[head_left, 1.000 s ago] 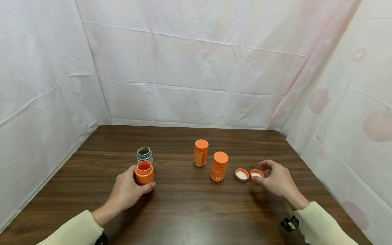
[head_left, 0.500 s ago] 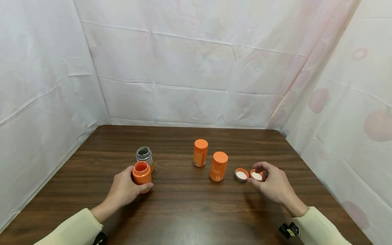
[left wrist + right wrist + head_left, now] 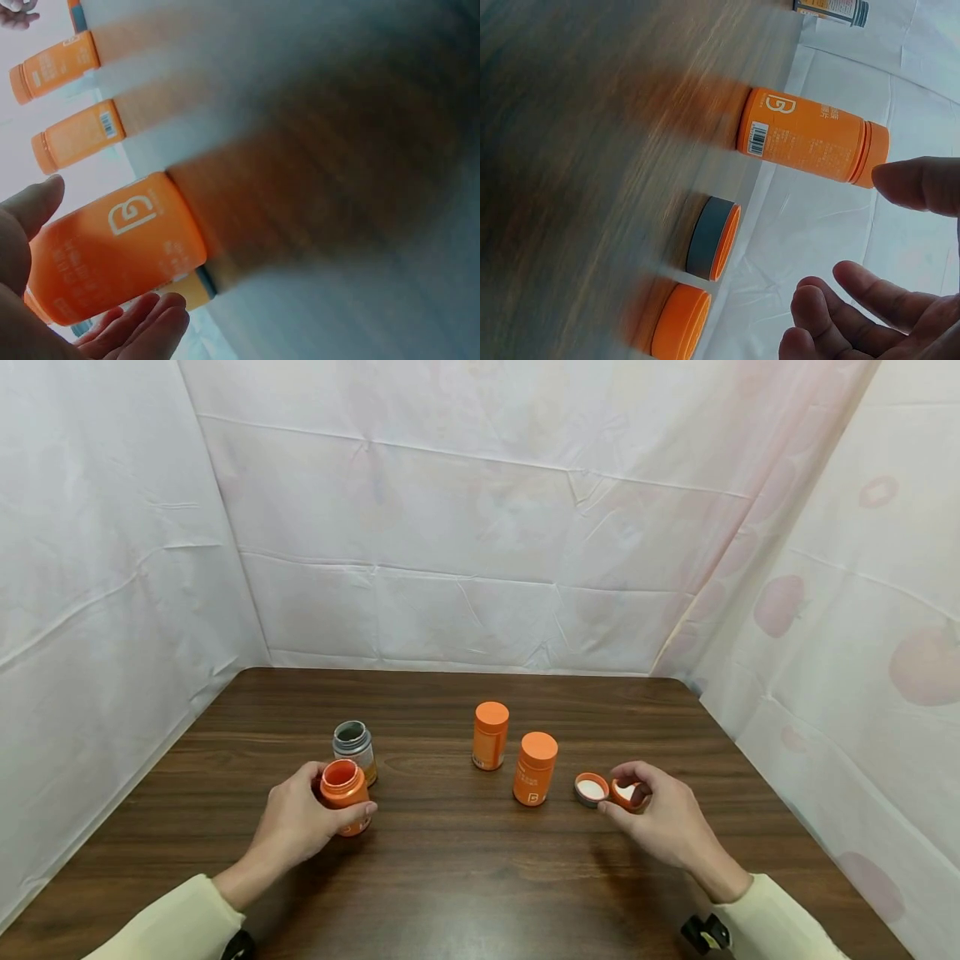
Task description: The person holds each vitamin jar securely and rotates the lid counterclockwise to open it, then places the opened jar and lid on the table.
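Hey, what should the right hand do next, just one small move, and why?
Probably lower the right hand and pinch the loose orange lid by its sides. The hand is near that lid but holds nothing, and the left hand holds an uncapped orange bottle of matching color.

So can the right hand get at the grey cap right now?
Probably yes: the right hand holds nothing and is close by, and no object seems to block the grey cap, though the orange cap sits beside it.
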Tool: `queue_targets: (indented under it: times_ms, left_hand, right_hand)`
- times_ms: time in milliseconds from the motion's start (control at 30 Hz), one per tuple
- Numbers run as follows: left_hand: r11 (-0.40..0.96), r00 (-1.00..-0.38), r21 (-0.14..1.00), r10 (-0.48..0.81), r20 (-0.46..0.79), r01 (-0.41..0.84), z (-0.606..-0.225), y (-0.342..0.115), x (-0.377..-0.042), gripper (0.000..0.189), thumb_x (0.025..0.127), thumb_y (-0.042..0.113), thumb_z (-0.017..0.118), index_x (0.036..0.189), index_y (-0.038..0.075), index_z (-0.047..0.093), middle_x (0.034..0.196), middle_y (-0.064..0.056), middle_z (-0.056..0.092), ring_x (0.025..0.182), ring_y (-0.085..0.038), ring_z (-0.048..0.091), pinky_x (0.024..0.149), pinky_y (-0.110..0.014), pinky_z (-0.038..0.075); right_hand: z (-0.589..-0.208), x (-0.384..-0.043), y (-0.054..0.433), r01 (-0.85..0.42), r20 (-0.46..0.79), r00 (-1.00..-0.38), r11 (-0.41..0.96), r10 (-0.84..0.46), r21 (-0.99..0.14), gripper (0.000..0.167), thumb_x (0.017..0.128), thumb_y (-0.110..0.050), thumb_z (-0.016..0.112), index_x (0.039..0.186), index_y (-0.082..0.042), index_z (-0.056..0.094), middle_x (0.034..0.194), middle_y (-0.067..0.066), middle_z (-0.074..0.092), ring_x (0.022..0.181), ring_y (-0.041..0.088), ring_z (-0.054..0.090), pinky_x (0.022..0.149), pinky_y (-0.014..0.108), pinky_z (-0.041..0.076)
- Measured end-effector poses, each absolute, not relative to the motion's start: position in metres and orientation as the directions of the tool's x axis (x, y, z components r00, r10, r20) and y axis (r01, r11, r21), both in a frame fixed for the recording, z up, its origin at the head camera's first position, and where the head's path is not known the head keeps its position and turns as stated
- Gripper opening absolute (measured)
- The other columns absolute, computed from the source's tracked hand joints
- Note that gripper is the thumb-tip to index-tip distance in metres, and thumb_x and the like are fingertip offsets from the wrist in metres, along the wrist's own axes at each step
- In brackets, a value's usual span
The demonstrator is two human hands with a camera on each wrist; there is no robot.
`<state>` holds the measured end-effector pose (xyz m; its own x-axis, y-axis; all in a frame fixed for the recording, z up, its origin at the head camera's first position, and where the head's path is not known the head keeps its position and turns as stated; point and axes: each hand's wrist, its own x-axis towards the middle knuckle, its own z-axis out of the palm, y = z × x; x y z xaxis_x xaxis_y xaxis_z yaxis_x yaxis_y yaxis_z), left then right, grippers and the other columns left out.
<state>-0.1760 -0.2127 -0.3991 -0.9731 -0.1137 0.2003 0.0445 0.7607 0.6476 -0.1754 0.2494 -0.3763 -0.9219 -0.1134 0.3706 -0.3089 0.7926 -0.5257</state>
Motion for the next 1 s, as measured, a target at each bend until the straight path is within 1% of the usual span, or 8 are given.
queue_targets:
  times_ms: [133,267,400,500,633,767,833,1000]
  left_hand:
    - [0.764,-0.963,0.643,-0.129,0.236,0.056,-0.393,-0.213,-0.174,0.081,0.067,0.064,0.088,0.118,0.007,0.061,0.107,-0.009,0.072,0.093,-0.024,0.069,0.074,-0.038,0.053]
    - [0.773,-0.954,0.630,-0.130,0.271,0.073,-0.389,-0.213,-0.174,0.081,0.068,0.069,0.085,0.118,0.010,0.061,0.106,-0.008,0.073,0.092,-0.023,0.069,0.071,-0.036,0.052]
    - [0.778,-0.941,0.621,-0.133,0.310,0.095,-0.384,-0.212,-0.173,0.081,0.069,0.069,0.084,0.119,0.010,0.061,0.107,-0.008,0.072,0.093,-0.024,0.068,0.073,-0.038,0.051]
    - [0.782,-0.928,0.613,-0.142,0.345,0.109,-0.380,-0.211,-0.173,0.081,0.070,0.067,0.085,0.121,0.009,0.060,0.108,-0.007,0.071,0.095,-0.026,0.069,0.075,-0.039,0.051]
    - [0.799,-0.912,0.587,-0.138,0.386,0.128,-0.375,-0.208,-0.172,0.085,0.071,0.068,0.084,0.127,0.008,0.059,0.113,-0.011,0.071,0.099,-0.029,0.068,0.075,-0.042,0.050]
    - [0.811,-0.901,0.562,-0.111,0.418,0.161,-0.371,-0.202,-0.173,0.089,0.072,0.066,0.085,0.132,0.006,0.056,0.123,-0.016,0.068,0.108,-0.035,0.065,0.079,-0.051,0.052]
    - [0.808,-0.896,0.559,-0.094,0.435,0.186,-0.369,-0.199,-0.174,0.089,0.073,0.063,0.085,0.134,0.006,0.055,0.126,-0.018,0.067,0.112,-0.037,0.063,0.081,-0.055,0.052]
    - [0.798,-0.865,0.539,-0.044,0.499,0.270,-0.365,-0.186,-0.175,0.087,0.072,0.054,0.090,0.137,0.007,0.055,0.123,-0.015,0.066,0.107,-0.034,0.063,0.077,-0.053,0.055]
  right_hand:
    - [-0.377,-0.173,0.248,-0.325,0.383,-0.915,0.793,-0.126,-0.515,0.035,0.079,-0.022,0.089,0.108,-0.015,0.070,0.098,0.000,0.070,0.082,0.021,0.063,0.067,0.028,0.047]
    - [-0.378,-0.171,0.246,-0.325,0.382,-0.915,0.794,-0.127,-0.514,0.035,0.078,-0.021,0.089,0.108,-0.017,0.070,0.093,-0.006,0.068,0.083,0.018,0.062,0.069,0.028,0.047]
    - [-0.379,-0.169,0.243,-0.327,0.379,-0.916,0.789,-0.130,-0.520,0.035,0.078,-0.021,0.089,0.107,-0.018,0.071,0.087,-0.009,0.063,0.083,0.017,0.062,0.070,0.029,0.047]
    - [-0.380,-0.167,0.241,-0.331,0.376,-0.916,0.787,-0.137,-0.520,0.035,0.078,-0.023,0.089,0.107,-0.018,0.071,0.087,-0.009,0.062,0.084,0.018,0.061,0.070,0.029,0.047]
    - [-0.381,-0.165,0.239,-0.340,0.375,-0.915,0.785,-0.149,-0.517,0.037,0.079,-0.025,0.089,0.109,-0.015,0.071,0.093,-0.006,0.065,0.086,0.019,0.062,0.072,0.034,0.050]
    - [-0.383,-0.163,0.237,-0.357,0.381,-0.910,0.779,-0.165,-0.516,0.039,0.079,-0.025,0.089,0.111,-0.012,0.071,0.100,-0.003,0.068,0.088,0.020,0.064,0.077,0.041,0.053]
    - [-0.384,-0.162,0.236,-0.365,0.387,-0.906,0.778,-0.171,-0.511,0.039,0.080,-0.025,0.089,0.112,-0.011,0.070,0.101,-0.002,0.069,0.088,0.020,0.064,0.078,0.042,0.054]
    - [-0.387,-0.160,0.233,-0.389,0.405,-0.894,0.783,-0.192,-0.485,0.040,0.081,-0.027,0.089,0.113,-0.012,0.070,0.106,-0.002,0.070,0.089,0.017,0.063,0.078,0.042,0.054]
